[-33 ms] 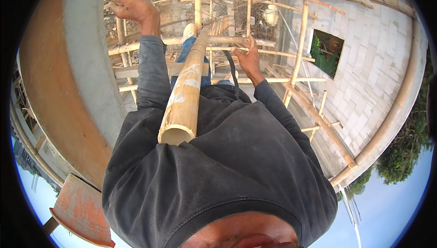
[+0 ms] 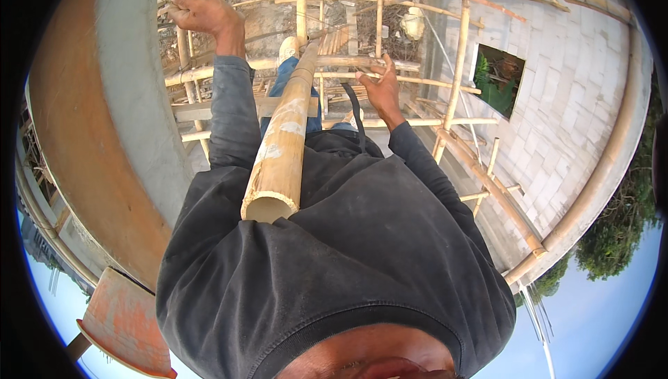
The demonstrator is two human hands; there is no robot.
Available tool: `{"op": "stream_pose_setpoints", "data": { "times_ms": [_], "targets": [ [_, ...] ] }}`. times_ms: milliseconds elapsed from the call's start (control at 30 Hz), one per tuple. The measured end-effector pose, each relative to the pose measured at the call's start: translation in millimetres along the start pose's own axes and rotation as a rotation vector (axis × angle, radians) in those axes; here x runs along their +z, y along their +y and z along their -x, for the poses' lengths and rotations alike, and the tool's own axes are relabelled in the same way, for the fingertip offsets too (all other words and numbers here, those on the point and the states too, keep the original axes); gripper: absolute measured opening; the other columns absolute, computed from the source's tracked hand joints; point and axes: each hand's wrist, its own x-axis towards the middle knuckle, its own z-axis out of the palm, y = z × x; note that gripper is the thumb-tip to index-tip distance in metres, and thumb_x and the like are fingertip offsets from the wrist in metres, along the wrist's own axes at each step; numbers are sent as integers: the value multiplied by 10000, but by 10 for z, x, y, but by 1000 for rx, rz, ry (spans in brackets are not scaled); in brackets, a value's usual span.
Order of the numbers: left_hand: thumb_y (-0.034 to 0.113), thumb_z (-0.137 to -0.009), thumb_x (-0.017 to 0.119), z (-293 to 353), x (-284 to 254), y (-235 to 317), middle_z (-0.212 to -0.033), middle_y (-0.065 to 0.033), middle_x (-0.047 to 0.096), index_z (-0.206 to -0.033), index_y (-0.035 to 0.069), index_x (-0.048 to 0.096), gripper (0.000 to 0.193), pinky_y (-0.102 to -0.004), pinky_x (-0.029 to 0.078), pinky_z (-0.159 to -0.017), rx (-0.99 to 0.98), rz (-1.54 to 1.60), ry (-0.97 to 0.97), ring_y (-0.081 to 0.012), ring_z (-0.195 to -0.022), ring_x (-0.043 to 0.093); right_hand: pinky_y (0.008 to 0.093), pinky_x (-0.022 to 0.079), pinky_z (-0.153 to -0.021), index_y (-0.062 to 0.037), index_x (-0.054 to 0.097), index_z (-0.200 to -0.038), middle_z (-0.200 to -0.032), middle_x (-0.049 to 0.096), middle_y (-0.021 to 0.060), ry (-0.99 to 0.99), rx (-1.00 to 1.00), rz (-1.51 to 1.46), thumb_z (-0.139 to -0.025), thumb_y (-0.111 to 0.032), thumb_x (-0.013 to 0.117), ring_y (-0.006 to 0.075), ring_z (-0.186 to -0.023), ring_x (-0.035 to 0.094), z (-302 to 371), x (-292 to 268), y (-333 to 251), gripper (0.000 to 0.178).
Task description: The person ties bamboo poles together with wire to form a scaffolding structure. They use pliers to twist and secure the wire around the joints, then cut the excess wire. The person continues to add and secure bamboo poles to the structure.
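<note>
Bg: bamboo scaffold (image 2: 460,52), grey block wall (image 2: 557,80) on R. Thick bamboo pole (image 2: 284,132) lies against person's front, btwn the arms, long axis running fwd from chest. R hand (image 2: 381,94) is nearer, pole to its L; thumb + fingers apart, nothing visibly held. L hand (image 2: 209,16) near scaffold's far L corner, fingers curled; can't tell if gripping thin wire.

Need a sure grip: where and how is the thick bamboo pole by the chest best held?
Probably mid-shaft, wrapped from the person's right: the thick bamboo pole is round and exposed, the right hand is on that side, and the left sleeve flanks the other.
</note>
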Motion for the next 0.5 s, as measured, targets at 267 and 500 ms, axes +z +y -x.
{"op": "stream_pose_setpoints", "data": {
  "times_ms": [267, 500],
  "targets": [
    [220, -1071, 626, 208, 119, 126, -693, 11, 437, -942, 138, 359, 308, -314, 402, -500, -36, 184, -281, -95, -559, 427, 485, 557, -875, -79, 477, -1526, -1074, 654, 164, 260, -167, 591, -955, -273, 729, 365, -1017, 708, -41, -301, -185, 653],
    [123, -1017, 699, 522, 207, 115, -620, 55, 389, -974, 143, 350, 352, -258, 283, -444, -19, 266, -545, -38, -513, 342, 534, 564, -911, -74, 455, -1589, -1115, 765, 240, -53, 110, 935, -974, -575, 660, 410, -1087, 732, -67, -846, -739, 819]
  ]
}}
